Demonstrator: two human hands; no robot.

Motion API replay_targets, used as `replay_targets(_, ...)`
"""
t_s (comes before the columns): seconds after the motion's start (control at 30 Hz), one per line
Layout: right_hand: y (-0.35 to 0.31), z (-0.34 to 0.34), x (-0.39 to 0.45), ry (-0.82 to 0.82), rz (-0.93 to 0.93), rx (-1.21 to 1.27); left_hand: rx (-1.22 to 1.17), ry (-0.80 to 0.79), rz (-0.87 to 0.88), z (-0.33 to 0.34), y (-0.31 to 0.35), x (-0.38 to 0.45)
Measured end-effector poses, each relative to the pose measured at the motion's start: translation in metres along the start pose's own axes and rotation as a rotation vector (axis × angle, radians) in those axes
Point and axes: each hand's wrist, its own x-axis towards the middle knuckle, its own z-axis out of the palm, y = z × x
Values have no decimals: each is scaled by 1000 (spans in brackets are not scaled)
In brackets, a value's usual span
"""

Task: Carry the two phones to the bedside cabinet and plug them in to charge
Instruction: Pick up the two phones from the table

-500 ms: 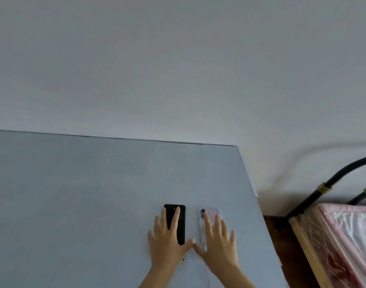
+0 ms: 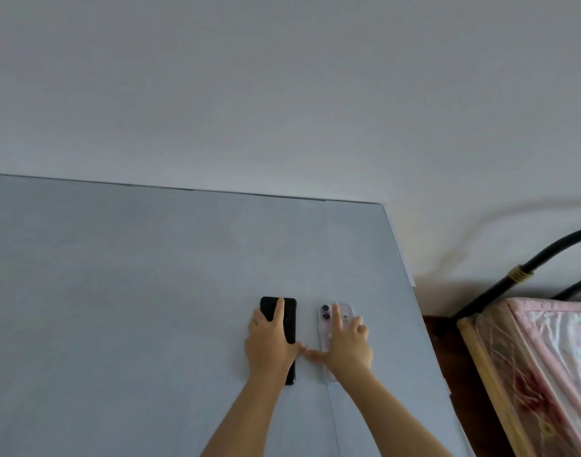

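Observation:
A black phone (image 2: 290, 321) and a pale lilac phone (image 2: 326, 312) in a clear case lie side by side, face down, near the right edge of a grey-blue table (image 2: 134, 291). My left hand (image 2: 271, 347) covers the black phone, index finger stretched along its back, the other fingers curled over its left edge and the thumb at its right edge. My right hand (image 2: 348, 347) lies on the lilac phone the same way, fingers curled over its right edge and thumb on the left. Both phones still rest on the table. The bedside cabinet and chargers are out of view.
The table stands against a plain white wall. Past its right edge is a gap of dark floor, then a bed with a pink plastic-wrapped mattress (image 2: 546, 364) and a black metal headboard rail (image 2: 513, 278).
My fingers were spread flat over the phones. Now they have curled round the phones' outer edges, with only the index fingers still stretched out. The view has shifted slightly.

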Motion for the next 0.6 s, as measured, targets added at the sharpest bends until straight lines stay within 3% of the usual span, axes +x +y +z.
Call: replay_targets(0.6, 1, -22, -19, 100, 46, 182, -127, 109, -8, -32, 10, -9)
